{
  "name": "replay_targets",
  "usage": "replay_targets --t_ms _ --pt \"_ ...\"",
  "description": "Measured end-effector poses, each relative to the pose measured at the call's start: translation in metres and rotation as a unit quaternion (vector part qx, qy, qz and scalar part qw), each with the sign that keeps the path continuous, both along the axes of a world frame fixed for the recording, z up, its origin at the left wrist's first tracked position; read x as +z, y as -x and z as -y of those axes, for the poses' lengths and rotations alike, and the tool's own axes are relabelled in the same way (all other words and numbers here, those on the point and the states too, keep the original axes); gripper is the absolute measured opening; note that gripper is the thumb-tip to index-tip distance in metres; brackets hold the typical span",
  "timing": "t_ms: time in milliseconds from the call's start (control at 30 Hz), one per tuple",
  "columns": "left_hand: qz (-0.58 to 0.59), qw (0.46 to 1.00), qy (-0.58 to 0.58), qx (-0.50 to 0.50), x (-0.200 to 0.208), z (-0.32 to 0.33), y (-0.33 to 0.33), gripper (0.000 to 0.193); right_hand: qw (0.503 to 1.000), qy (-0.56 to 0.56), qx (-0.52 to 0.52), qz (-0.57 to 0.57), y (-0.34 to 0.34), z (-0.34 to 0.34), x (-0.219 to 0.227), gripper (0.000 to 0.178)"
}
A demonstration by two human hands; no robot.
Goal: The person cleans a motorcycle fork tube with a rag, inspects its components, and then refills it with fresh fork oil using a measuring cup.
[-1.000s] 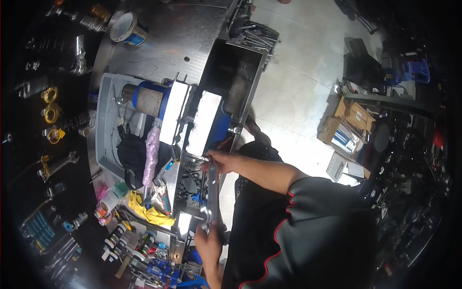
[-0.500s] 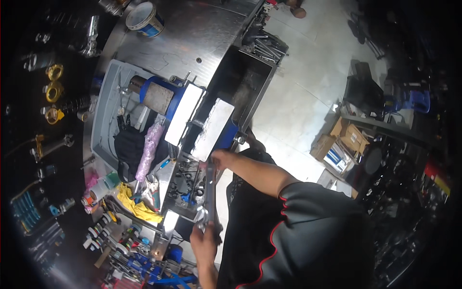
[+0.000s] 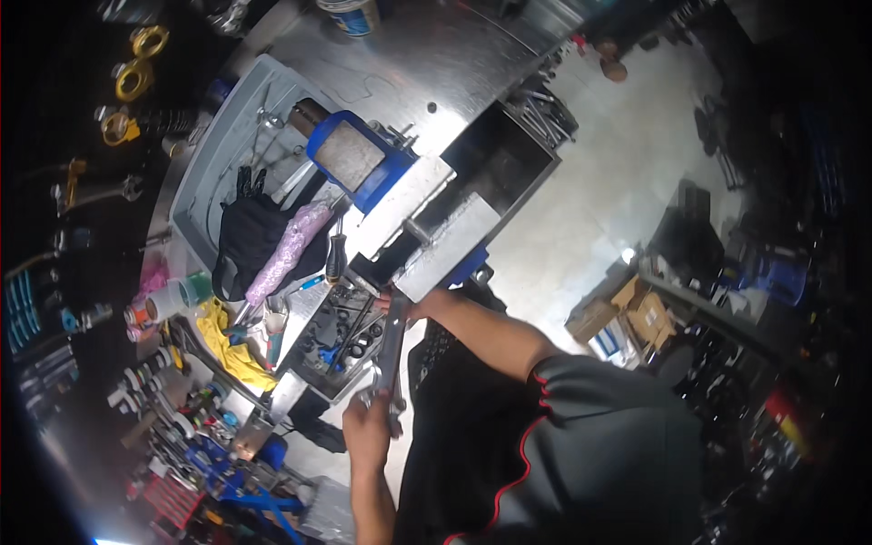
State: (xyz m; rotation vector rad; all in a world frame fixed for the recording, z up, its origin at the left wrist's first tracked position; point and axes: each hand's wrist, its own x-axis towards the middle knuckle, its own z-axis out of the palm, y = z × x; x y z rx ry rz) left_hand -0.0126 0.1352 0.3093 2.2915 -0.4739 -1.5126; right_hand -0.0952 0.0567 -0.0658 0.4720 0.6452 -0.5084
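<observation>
My left hand (image 3: 366, 434) is closed around the lower end of a long dark grey metal tube-shaped part (image 3: 392, 341), which has some bracket-like fittings near that end. My right hand (image 3: 429, 302) holds its upper end, with the fingers partly hidden behind the part and the vise. The part stands just below the near end of a blue bench vise (image 3: 389, 179). Thick white-faced blocks line the vise jaws, and a gap shows between them. Under the part and to its left is an open drawer of small metal parts (image 3: 341, 341).
A grey bin (image 3: 202, 177) holds a black cloth bundle and a pink-wrapped rod (image 3: 289, 250). Beside the vise lies a screwdriver (image 3: 336, 259). A yellow cloth (image 3: 227, 350) and several spray cans are at left. Cardboard boxes (image 3: 640, 313) stand on the right.
The view has turned, so the vise and bench sit further right and the bucket higher. Both hands keep hold of the metal part, its upper end now closer under the near jaw's end.
</observation>
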Motion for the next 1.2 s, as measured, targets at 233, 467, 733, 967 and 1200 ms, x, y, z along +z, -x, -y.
replay_targets --t_ms 233,467,733,967,1200 --pt "0.004 0.999 -0.031 0.007 -0.001 0.001 -0.004 0.029 0.992 -0.025 0.109 -0.051 0.01 0.013 0.024 0.028" --pt "0.076 0.992 -0.037 -0.091 0.017 -0.003 -0.009 0.042 0.985 0.096 0.028 0.138 0.008 0.006 0.006 0.034" --pt "0.078 0.992 -0.032 -0.093 0.011 -0.002 -0.005 0.041 0.995 0.009 0.091 -0.028 0.015 0.016 0.025 0.032" --pt "0.065 0.993 -0.033 -0.09 0.025 0.003 0.002 0.041 0.992 -0.044 0.114 -0.038 0.019 0.023 0.011 0.028" --pt "0.051 0.996 -0.036 -0.055 0.025 0.003 0.008 0.043 0.989 -0.047 0.128 -0.052 0.029 0.026 0.007 0.025"
